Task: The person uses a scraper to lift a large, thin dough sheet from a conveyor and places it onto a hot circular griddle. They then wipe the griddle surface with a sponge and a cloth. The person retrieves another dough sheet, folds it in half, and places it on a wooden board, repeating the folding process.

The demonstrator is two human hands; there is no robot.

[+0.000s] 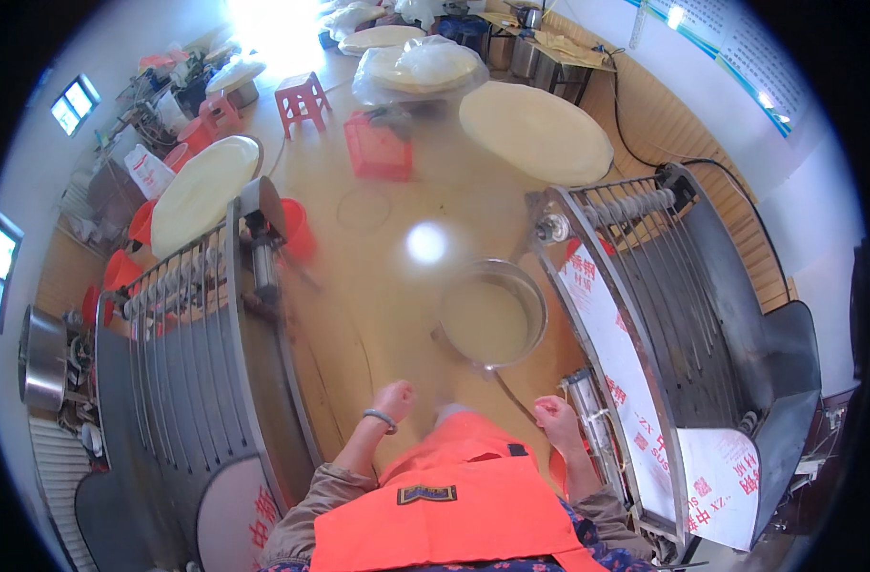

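Note:
My left hand (393,400), with a bracelet at the wrist, hangs in front of my orange apron (435,496). Its fingers are curled in and nothing shows in them. On the other side of the apron, my right hand (555,418) is also loosely closed, with no object visible in it. Neither hand touches anything. Ahead of both, nearer the right one, a round metal pot (541,303) stands on the floor. It holds a pale, cloudy liquid (483,319).
Metal machines with rows of thin bars flank me, one on the left (192,381) and one on the right (673,286). Further off are large pale round boards (535,129), a red stool (302,100), a red crate (378,148) and red buckets (297,229). A black cable runs along the right wall.

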